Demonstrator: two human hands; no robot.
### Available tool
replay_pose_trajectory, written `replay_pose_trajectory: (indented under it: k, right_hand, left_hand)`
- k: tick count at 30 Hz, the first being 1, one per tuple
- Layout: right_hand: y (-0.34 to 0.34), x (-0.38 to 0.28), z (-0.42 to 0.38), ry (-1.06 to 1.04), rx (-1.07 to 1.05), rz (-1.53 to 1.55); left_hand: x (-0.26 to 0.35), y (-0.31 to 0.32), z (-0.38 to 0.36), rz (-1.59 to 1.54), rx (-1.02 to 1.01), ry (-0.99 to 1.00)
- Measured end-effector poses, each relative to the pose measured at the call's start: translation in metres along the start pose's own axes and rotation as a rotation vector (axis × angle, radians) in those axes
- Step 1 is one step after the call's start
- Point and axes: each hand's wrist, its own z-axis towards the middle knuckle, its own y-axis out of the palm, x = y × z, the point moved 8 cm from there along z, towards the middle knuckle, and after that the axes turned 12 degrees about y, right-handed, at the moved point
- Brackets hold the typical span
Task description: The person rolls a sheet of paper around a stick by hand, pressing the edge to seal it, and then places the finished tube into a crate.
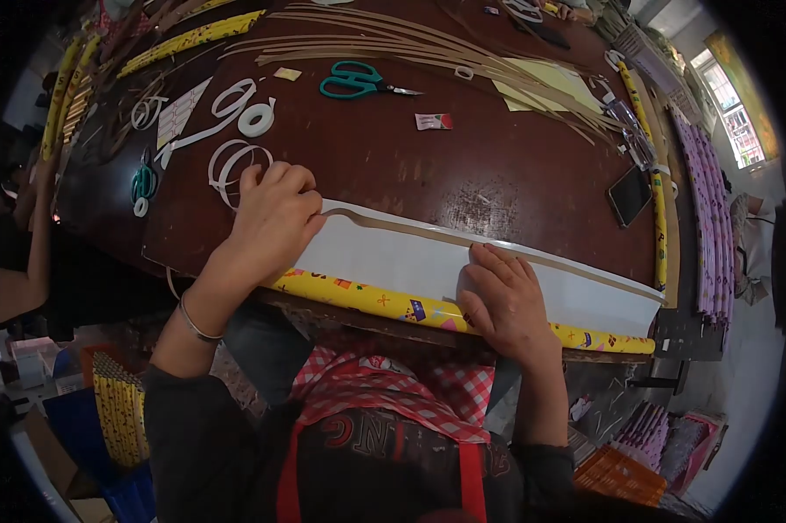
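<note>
A roll of yellow patterned wrapping paper (384,301) lies along the near table edge. Its loose part is spread out with the white inner side (401,253) up. A narrow brown strip (576,263) runs along the far edge of that white side, bowed up slightly at its left end. There my left hand (275,213) is closed, fingers curled over the strip's end, which they hide. My right hand (508,301) rests on the paper, fingers stretched forward onto the strip, thumb towards the yellow roll.
Teal scissors (351,80), white tape rolls (255,119) and a small packet (434,121) lie farther back. Long brown strips (393,33) cross the far side. A phone (629,196) sits right, near purple rolls (702,218). Yellow rolls (118,405) stand in a box below left.
</note>
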Motion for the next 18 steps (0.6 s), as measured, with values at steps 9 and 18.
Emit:
replay_pose_trajectory:
  k: [9,18]
  right_hand:
    - [0.0,0.0,-0.003,0.0,0.006,0.018]
    - [0.001,0.001,-0.003,-0.009,0.014,0.011]
  left_hand:
    - [0.007,0.019,0.004,-0.214,-0.239,-0.125]
    - [0.015,0.022,0.01,-0.422,-0.273,-0.113]
